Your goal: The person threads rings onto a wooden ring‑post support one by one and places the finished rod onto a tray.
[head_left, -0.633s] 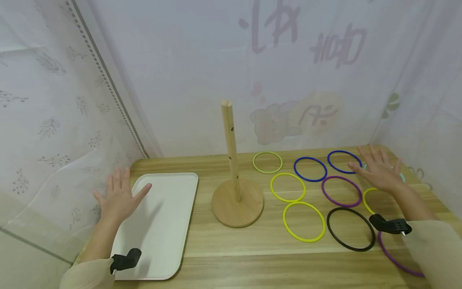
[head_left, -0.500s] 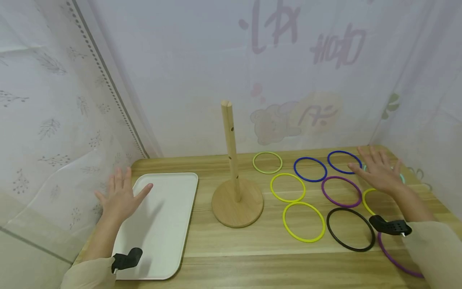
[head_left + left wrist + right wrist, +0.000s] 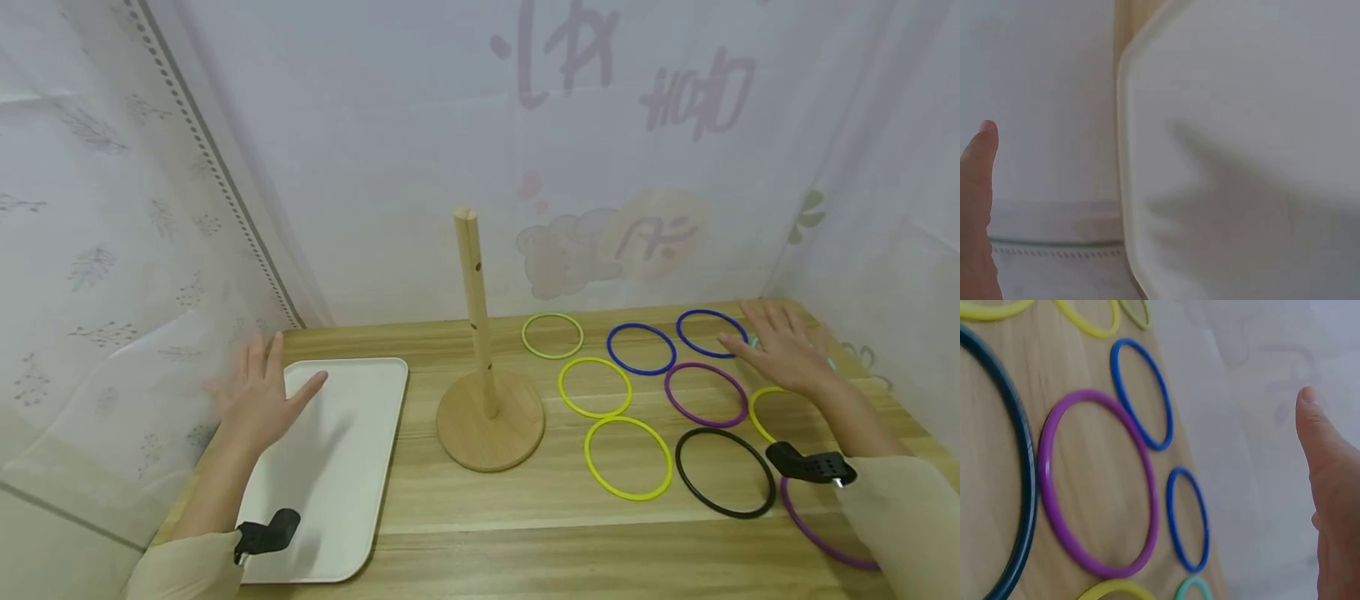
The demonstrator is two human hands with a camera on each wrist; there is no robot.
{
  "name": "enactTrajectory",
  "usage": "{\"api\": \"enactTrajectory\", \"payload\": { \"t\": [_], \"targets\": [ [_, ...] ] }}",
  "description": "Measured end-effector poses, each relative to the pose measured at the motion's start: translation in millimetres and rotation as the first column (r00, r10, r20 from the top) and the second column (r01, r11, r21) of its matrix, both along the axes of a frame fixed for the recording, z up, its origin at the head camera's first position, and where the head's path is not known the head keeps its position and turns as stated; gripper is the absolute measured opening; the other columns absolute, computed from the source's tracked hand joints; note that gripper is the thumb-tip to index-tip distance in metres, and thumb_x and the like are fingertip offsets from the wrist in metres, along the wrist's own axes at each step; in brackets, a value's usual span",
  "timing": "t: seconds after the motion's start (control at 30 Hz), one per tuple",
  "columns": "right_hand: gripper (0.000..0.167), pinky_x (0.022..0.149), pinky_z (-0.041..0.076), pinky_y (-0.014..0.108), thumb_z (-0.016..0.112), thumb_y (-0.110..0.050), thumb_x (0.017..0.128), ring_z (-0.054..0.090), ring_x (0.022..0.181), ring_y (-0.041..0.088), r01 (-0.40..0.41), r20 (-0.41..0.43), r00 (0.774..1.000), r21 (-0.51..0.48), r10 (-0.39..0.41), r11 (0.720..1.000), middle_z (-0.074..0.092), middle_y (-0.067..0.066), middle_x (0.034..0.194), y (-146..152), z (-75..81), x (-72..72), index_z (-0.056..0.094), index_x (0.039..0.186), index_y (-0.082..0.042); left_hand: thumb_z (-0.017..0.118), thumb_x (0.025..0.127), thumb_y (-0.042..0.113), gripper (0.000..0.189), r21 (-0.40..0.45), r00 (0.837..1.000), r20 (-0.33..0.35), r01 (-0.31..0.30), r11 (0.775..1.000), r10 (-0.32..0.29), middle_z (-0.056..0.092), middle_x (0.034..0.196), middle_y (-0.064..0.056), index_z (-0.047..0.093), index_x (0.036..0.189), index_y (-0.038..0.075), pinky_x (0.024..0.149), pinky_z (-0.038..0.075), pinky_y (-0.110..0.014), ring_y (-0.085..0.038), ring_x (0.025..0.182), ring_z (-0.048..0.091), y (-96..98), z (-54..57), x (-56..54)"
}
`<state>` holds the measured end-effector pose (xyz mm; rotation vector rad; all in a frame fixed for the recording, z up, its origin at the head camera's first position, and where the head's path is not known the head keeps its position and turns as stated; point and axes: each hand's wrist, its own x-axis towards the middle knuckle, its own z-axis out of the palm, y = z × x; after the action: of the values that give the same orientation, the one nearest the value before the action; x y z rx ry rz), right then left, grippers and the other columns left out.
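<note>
Left hand [image 3: 258, 408] has shifted rightward near the white tray [image 3: 348, 467], fingers [image 3: 306, 393] spread, matching the right hand [image 3: 789, 357].

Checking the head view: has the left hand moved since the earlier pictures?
Yes. Judged against the white tray, the left hand has shifted slightly to the right, toward the wooden stand.

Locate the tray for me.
In the head view, the tray lies on the left of the table, partly hidden behind the left hand, with the stand to its right.
</note>
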<state>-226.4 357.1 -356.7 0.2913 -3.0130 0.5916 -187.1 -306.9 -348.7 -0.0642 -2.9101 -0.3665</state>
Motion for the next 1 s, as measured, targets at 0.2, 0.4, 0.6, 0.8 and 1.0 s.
{"api": "enactTrajectory", "payload": {
  "t": [0.2,0.4,0.6,0.8,1.0],
  "targets": [
    [0.075,0.095,0.021,0.066,0.051,-0.034,0.094,0.022,0.124,0.053,-0.138,-0.004,0.990,-0.158,0.139,0.978,0.024,0.036,0.138,-30,17.6,-2.5,0.010,0.146,0.001,0.055,0.088,0.047,0.083,0.106,0.977,-0.186,0.125,0.987,-0.104,0.001,0.149,-0.025,0.015,0.146,0.002,0.090,-0.002,-0.075,-0.042,0.134,-0.004,44.6,7.0,-1.2],
    [0.060,0.072,0.049,0.049,0.054,-0.033,0.093,0.056,0.093,0.043,-0.132,0.011,0.990,-0.233,0.138,0.964,0.056,0.029,0.106,-65,7.8,-7.5,0.035,0.136,0.005,0.068,0.084,0.019,0.059,0.489,0.957,-0.216,0.277,0.827,-0.193,0.032,0.138,-0.022,0.041,0.133,0.001,0.097,0.024,-0.061,-0.040,0.125,0.028,105.1,3.0,-3.1],
    [0.038,0.057,0.045,0.031,0.059,-0.023,0.091,0.055,0.066,0.021,-0.091,-0.022,0.996,-0.275,0.088,0.957,0.061,0.011,0.073,-86,-18.9,-16.1,0.060,0.109,0.010,0.069,0.083,0.014,0.040,0.724,0.951,-0.207,0.307,0.618,-0.230,0.059,0.111,-0.011,0.056,0.119,0.004,0.086,0.046,-0.044,-0.027,0.098,0.056,155.7,-8.4,-0.3],
    [0.030,0.055,0.044,0.029,0.063,-0.015,0.087,0.055,0.065,0.017,-0.052,0.002,0.998,-0.330,0.056,0.942,0.065,0.012,0.078,-103,-37.9,-17.3,0.063,0.103,0.010,0.073,0.079,0.011,0.038,0.815,0.954,-0.214,0.292,0.500,-0.208,0.060,0.106,-0.011,0.060,0.114,0.004,0.079,0.050,-0.038,-0.027,0.097,0.055,188.7,-19.7,-0.4],
    [0.028,0.053,0.043,0.029,0.068,-0.017,0.083,0.054,0.064,0.019,-0.011,0.005,1.000,-0.286,0.013,0.958,0.063,0.013,0.078,-114,-49.0,-19.9,0.066,0.098,0.007,0.075,0.075,0.005,0.043,0.870,0.961,-0.200,0.264,0.416,-0.192,0.059,0.108,-0.015,0.059,0.115,0.001,0.079,0.049,-0.041,-0.033,0.100,0.053,207.9,-26.3,-2.0]
  ]
}}
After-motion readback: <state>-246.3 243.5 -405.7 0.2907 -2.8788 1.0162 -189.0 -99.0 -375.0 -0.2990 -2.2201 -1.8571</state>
